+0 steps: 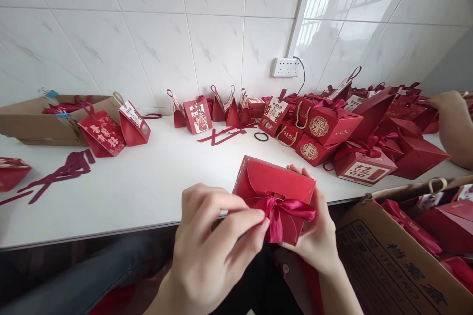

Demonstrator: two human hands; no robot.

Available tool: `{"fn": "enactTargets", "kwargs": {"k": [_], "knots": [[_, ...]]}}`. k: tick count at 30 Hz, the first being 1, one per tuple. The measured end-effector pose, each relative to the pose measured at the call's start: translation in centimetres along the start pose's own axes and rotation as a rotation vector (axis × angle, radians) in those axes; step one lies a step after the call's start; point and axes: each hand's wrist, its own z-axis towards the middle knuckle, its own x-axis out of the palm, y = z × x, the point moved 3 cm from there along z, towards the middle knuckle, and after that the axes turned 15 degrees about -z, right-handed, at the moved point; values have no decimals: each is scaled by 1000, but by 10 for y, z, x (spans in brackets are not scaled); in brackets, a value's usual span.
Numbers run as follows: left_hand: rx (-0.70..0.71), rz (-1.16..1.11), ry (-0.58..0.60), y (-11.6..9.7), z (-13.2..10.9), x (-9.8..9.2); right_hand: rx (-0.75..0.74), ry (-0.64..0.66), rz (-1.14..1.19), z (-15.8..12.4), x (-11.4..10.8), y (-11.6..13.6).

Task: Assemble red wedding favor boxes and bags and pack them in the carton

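"Where's the red gift box (275, 172)?"

"At the bench's (148, 197) near edge, the right hand (318, 226) gripping its right side."

"And the left hand (210, 246)?"

"Pinching the left side of the satin bow (291, 209), which stretches crosswise over the box toward the right hand."

"Anything blocking?"

"Nothing visible between the 2 hands; stacked boxes (314, 151) stand beyond, a cardboard carton (384, 256) to the right."
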Motion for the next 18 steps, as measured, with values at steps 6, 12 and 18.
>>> {"fn": "enactTargets", "kwargs": {"k": [6, 12, 18], "knots": [[95, 28, 67, -14, -6, 12, 38, 22, 60, -3, 2, -3], [67, 35, 32, -20, -12, 17, 45, 18, 9, -6, 2, -6], [86, 60, 59, -20, -10, 19, 27, 1, -31, -5, -1, -3]]}}
